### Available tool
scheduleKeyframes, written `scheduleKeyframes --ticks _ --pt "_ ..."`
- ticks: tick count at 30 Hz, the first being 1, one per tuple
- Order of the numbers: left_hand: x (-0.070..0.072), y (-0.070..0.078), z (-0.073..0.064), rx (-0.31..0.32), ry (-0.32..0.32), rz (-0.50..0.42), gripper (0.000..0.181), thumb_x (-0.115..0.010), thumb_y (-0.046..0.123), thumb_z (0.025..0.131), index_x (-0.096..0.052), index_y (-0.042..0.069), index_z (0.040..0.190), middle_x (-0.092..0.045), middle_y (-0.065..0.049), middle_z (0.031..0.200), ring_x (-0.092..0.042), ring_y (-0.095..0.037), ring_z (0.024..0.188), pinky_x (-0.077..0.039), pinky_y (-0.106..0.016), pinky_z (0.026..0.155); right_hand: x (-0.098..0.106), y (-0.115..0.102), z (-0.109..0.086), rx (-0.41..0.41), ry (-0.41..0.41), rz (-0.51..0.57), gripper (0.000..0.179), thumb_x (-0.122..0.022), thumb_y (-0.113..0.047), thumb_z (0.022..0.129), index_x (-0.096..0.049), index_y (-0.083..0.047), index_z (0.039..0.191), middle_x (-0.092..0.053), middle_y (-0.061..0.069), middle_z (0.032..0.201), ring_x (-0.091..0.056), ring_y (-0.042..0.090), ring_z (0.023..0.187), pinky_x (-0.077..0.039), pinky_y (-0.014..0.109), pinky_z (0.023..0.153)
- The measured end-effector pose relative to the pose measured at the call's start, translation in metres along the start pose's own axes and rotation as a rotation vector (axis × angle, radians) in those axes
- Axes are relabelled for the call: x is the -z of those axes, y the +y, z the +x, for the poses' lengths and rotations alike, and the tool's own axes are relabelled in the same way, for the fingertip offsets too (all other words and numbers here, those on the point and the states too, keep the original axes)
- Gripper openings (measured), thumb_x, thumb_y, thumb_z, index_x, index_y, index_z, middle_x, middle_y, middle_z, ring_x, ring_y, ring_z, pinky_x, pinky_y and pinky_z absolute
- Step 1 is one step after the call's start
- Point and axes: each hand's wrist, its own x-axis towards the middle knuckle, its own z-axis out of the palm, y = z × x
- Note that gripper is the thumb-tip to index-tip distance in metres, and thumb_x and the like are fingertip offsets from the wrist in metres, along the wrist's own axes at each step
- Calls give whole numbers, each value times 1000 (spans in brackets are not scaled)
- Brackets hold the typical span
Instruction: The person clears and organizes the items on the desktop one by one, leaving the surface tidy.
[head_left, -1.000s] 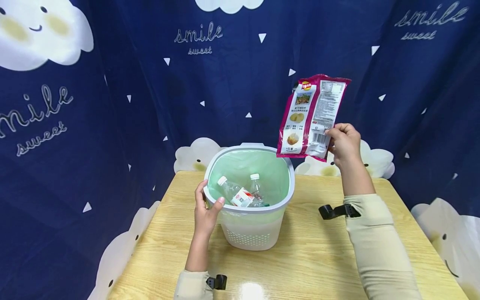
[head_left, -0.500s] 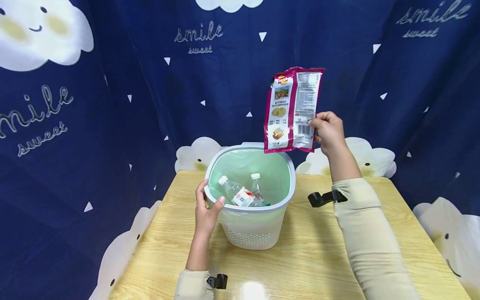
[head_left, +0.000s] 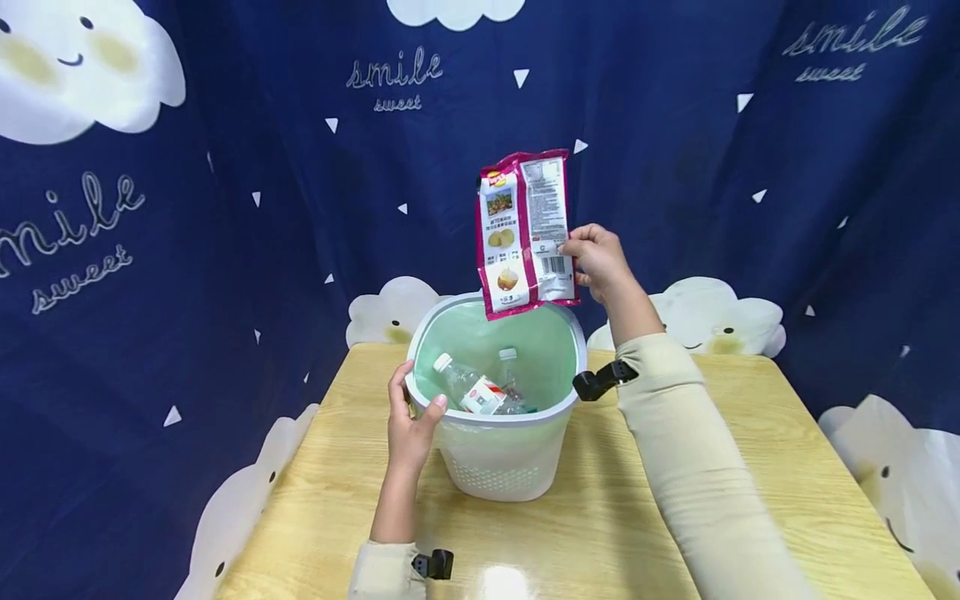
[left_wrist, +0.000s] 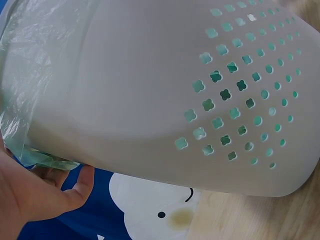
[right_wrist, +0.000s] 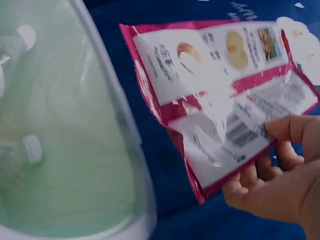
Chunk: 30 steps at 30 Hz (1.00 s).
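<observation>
My right hand [head_left: 602, 265] pinches a pink-and-white chip bag [head_left: 523, 233] by its lower right edge, thumb on the printed back. The bag hangs upright, its bottom edge overlapping the far rim of the bin in the head view. In the right wrist view the chip bag [right_wrist: 220, 95] is beside the bin's rim. My left hand [head_left: 411, 429] grips the left rim of the white trash bin [head_left: 498, 475], thumb over the edge. A green plastic liner [left_wrist: 45, 65] folds over the rim. Inside lie two clear plastic bottles with white caps, one a labelled bottle [head_left: 480, 392].
The bin stands on a light wooden table [head_left: 637, 475]. Behind it hangs a dark blue curtain [head_left: 300, 208] with white clouds and lettering. A black wrist strap mount [head_left: 603, 380] sticks out from the right sleeve.
My right hand has carried the chip bag leftward, from right of the bin to over its far rim. The left hand and the bin have stayed in place.
</observation>
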Motion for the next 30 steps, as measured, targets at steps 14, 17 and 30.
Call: scheduleKeyframes --ticks 14,17,30 --pt "-1 0 -1 -8 -10 -1 70 -66 27 78 -32 28 139 -34 -6 142 -33 -22 125 -32 -48 98 -23 25 2 -15 -175 -108 15 -60 1 83 -51 -8 91 -52 5 93 -51 20 84 -42 40 71" --pt "1 2 -1 9 -7 3 70 -66 27 79 -31 28 139 -32 -4 144 -30 -20 127 -30 -46 100 -32 28 2 -12 -192 -116 15 -61 1 81 -52 -9 89 -53 4 92 -52 19 84 -42 39 70" --pt "0 12 -2 -2 -32 -7 72 -64 24 79 -28 19 141 -28 -16 144 -28 -29 128 -27 -50 101 -39 43 0 -220 -309 -176 15 -62 2 80 -53 -8 87 -57 6 87 -51 20 76 -41 35 67"
